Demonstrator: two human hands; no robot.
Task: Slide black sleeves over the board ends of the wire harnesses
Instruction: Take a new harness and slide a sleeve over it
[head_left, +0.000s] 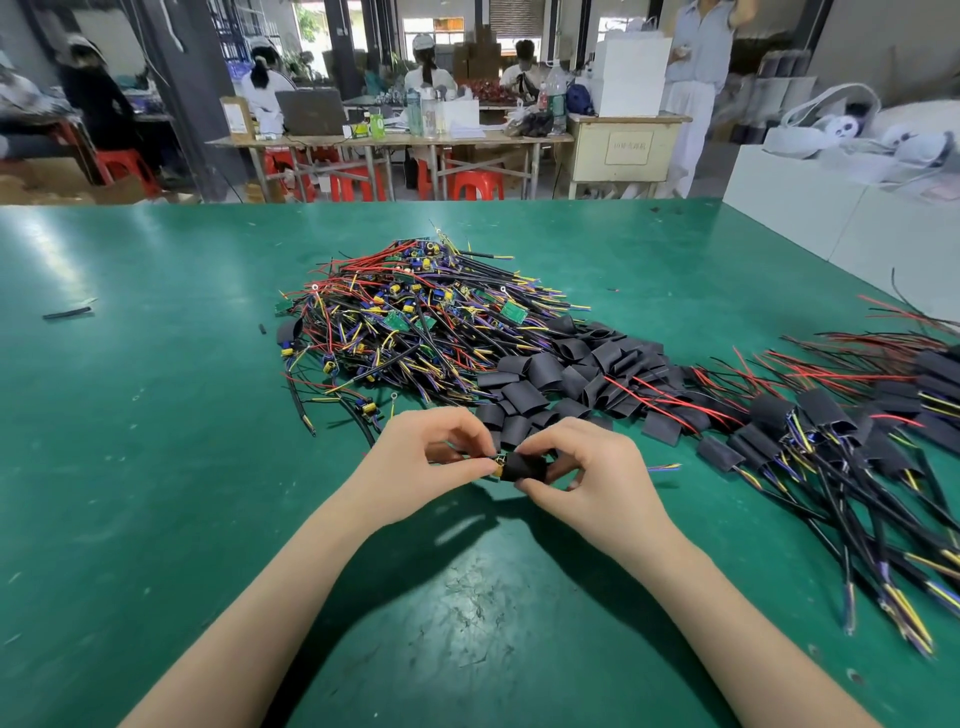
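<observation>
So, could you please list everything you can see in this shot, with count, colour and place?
table: one, green, fills the foreground
bare harnesses: a big pile, red, yellow, purple and black wires with small green boards, table centre
loose sleeves: many, black, heaped right of that pile
sleeved harnesses: many, black-capped, table's right side
tube scrap: one, black, far left of table
stools: several, red, under the background benches
people: several, at the background benches
held sleeve: one, black, in the right hand's grip
held harness: one, its board end at the sleeve's mouth
left hand: pinches the held harness
right hand: pinches the held sleeve
</observation>
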